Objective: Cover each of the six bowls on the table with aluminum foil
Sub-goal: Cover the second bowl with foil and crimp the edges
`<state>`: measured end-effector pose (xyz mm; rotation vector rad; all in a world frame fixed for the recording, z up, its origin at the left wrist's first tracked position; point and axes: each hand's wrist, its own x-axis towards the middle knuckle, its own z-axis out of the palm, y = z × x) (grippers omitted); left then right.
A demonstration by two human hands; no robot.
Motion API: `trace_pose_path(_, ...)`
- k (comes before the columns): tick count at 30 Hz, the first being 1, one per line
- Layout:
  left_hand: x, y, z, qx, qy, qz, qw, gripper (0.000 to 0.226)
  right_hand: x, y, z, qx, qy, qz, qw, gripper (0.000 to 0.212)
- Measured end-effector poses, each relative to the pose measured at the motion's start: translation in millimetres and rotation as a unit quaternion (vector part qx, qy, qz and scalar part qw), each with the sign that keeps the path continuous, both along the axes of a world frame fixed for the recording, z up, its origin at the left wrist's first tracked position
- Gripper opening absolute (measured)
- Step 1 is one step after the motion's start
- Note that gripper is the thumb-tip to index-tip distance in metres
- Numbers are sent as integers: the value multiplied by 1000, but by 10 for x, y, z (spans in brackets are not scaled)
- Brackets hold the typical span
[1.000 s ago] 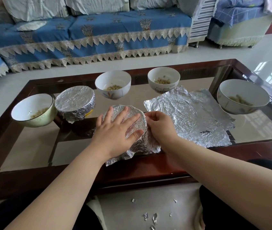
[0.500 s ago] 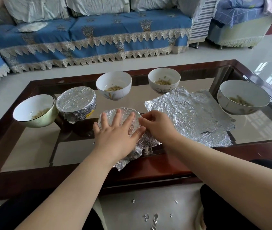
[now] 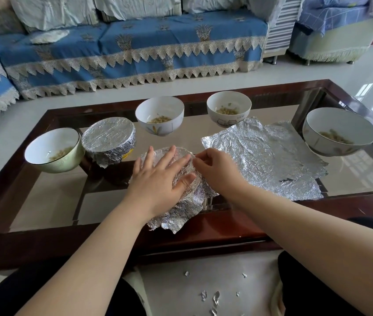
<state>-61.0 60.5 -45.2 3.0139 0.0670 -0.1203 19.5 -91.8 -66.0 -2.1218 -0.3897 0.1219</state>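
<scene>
A foil sheet (image 3: pixel 181 210) lies draped over the bowl nearest me on the glass table (image 3: pixel 44 201); the bowl itself is hidden. My left hand (image 3: pixel 158 179) presses flat on top of this foil with straight fingers. My right hand (image 3: pixel 217 169) pinches the foil at the bowl's right rim. One bowl wrapped in foil (image 3: pixel 109 139) stands left of centre. Uncovered bowls with food stand at the left (image 3: pixel 54 150), back centre (image 3: pixel 159 115), back right (image 3: pixel 228 108) and far right (image 3: pixel 339 131). Loose foil sheets (image 3: pixel 267 156) lie to the right.
The table has a dark wooden frame (image 3: pixel 226 233) close to my knees. Small foil scraps (image 3: pixel 215 297) lie on the floor between my legs. A blue sofa (image 3: pixel 135 49) runs behind the table.
Both hands and the foil-draped bowl have shifted slightly away from me. My right fingers moved up along the right rim, still pinching the foil.
</scene>
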Motion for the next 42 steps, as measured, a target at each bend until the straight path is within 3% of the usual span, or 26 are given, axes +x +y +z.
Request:
trace_pose_path(6,0,-4,-22,6,-1,9,1000,75,-115,25,-40,9,-23,-19,1000,29)
trace_pose_path(13,12,-20,-23,6,-5,15,1000,75,-82,18,-86,106,49,-25,993,37)
trace_pose_path(21,15,-23,-27,7,-7,15,1000,77,-90,3,-126,221,153,-31,963,24)
trace_pose_path(27,18,-23,-37,8,-9,16,1000,74,-91,45,-204,256,148,-61,953,29)
trace_pose_path(42,36,-4,-89,15,-27,14,999,79,-72,73,-293,246,154,-76,954,21)
